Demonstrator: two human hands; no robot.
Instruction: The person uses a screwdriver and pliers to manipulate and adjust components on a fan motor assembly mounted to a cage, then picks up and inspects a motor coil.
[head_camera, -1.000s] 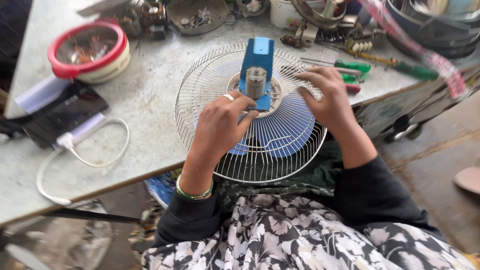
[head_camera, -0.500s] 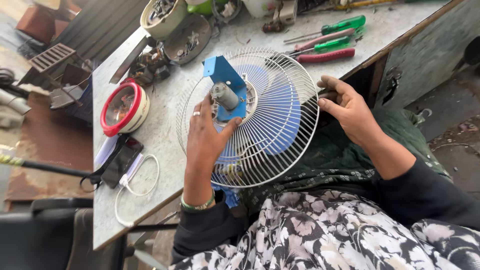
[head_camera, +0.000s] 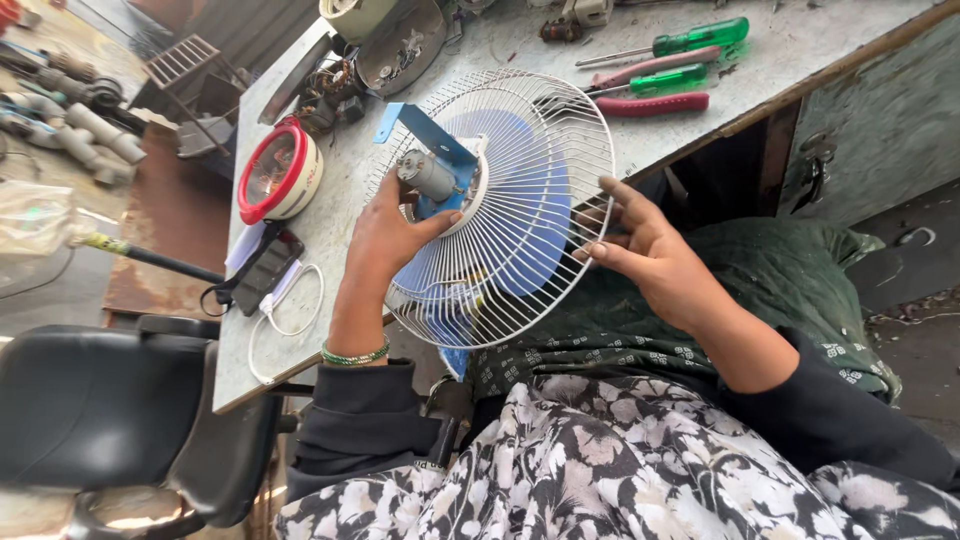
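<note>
The left hand (head_camera: 385, 235) grips the fan (head_camera: 505, 200) at its hub, thumb beside the small motor (head_camera: 428, 176). The right hand (head_camera: 650, 250) spreads open, fingertips on the grille's right rim. The fan stands tilted between both hands at the bench (head_camera: 330, 215) edge.

Both hands raised in front of the body, one to each side.

The left hand (head_camera: 385, 235) is lifted with its back to the camera, wrist bent slightly back, thumb stretched out to the right and the fingers curled forward out of sight. A green beaded bangle circles the left wrist, and a dark sleeve covers the forearm below it. The right hand (head_camera: 650, 255) reaches in from the right, palm turned leftward, fingers (head_camera: 612, 190) spread and pointing up and to the left, the thumb tucked beneath. Its forearm is bare as far as a dark sleeve pushed up near the elbow.
</note>
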